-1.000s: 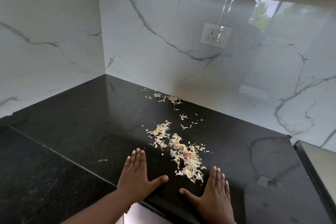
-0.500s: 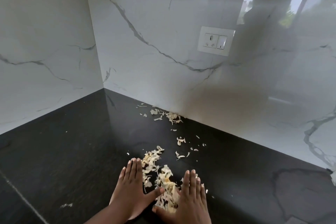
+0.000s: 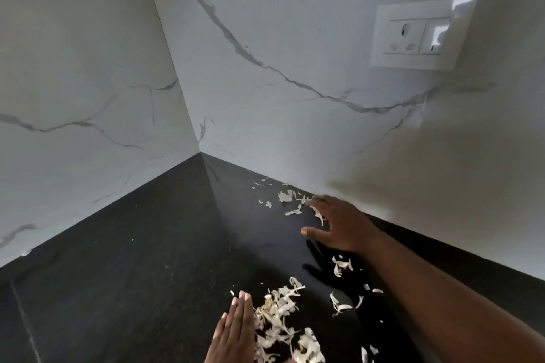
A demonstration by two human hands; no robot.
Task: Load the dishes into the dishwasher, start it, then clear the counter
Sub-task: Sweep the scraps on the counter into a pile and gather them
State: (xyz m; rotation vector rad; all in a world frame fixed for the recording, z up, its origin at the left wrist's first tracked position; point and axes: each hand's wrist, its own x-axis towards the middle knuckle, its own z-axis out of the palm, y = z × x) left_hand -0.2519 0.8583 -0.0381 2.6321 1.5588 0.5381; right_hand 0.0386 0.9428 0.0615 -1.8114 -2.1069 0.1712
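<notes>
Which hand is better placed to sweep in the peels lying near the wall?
Right. The right hand is stretched out beside the far peels by the wall, while the left hand sits by the near pile.

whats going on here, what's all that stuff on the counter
A person is clearing dry peel scraps off a black counter with bare hands. The left hand lies flat beside the main pile of scraps near the front edge. The right hand reaches, fingers spread, toward the scattered bits by the marble wall. Neither hand holds anything.
</notes>
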